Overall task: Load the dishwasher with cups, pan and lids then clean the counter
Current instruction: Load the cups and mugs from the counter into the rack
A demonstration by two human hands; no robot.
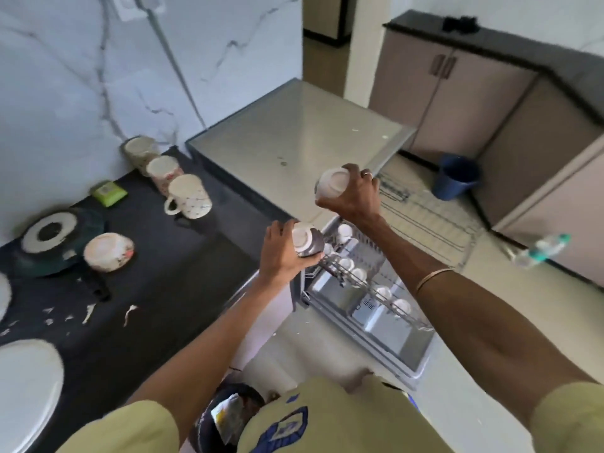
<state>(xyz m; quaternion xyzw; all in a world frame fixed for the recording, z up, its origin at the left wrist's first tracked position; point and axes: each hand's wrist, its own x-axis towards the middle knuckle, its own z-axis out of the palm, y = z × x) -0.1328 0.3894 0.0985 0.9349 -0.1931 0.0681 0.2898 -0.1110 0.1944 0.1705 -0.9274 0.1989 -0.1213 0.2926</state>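
Observation:
My left hand (284,253) grips an upside-down dark cup (307,243) over the near end of the pulled-out dishwasher rack (369,282). My right hand (354,196) holds a white cup (331,186) bottom-up, higher and farther back. Several white cups (382,292) stand upside down in the rack. On the black counter (163,282) stand three mugs in a row (189,196), a floral cup (109,251) and a dark pan (52,240). White lids (26,387) lie at the counter's near left edge.
The dishwasher's grey top (294,135) is behind my hands. A wire rack (428,223) lies on the floor to the right, with a blue bucket (456,176) and a plastic bottle (542,248). A green sponge (109,192) and white scraps (88,313) are on the counter.

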